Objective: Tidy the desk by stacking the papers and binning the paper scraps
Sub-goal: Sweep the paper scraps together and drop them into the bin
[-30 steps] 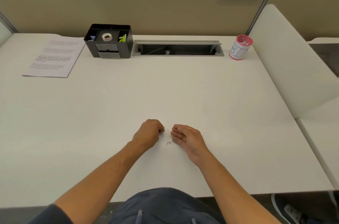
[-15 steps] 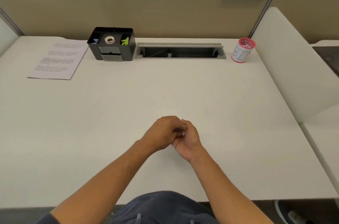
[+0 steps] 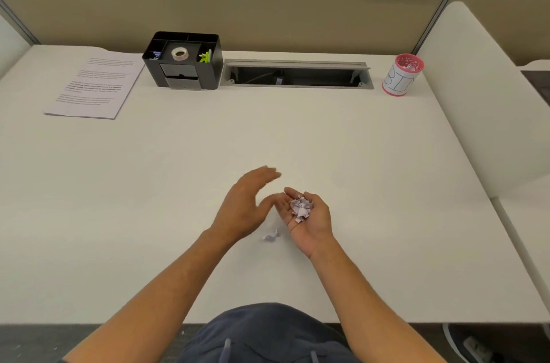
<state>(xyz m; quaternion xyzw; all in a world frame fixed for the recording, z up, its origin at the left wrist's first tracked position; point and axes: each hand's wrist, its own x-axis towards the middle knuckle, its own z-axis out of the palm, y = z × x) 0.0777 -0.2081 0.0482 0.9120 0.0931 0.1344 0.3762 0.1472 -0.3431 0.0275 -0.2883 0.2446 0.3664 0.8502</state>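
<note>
Nearest, a few loose paper scraps (image 3: 270, 236) lie on the white counter (image 3: 357, 184), between the two wrists. Just beyond, the right hand (image 3: 306, 214) is turned palm up, its fingers (image 3: 290, 194) gently cupped under a small heap of torn paper scraps (image 3: 301, 208) resting in the palm. The left hand (image 3: 244, 205) hovers beside it, blurred, fingers (image 3: 268, 173) stretched out and holding nothing. Farther back on the left lies a stack of printed papers (image 3: 95, 86). Next to it stands a black desk organiser (image 3: 184, 60) with a tape roll (image 3: 179, 53) inside, then a cable hatch (image 3: 296, 74). At the far right stands a pink-rimmed cup marked BIN (image 3: 402, 74), well apart from both hands.
</note>
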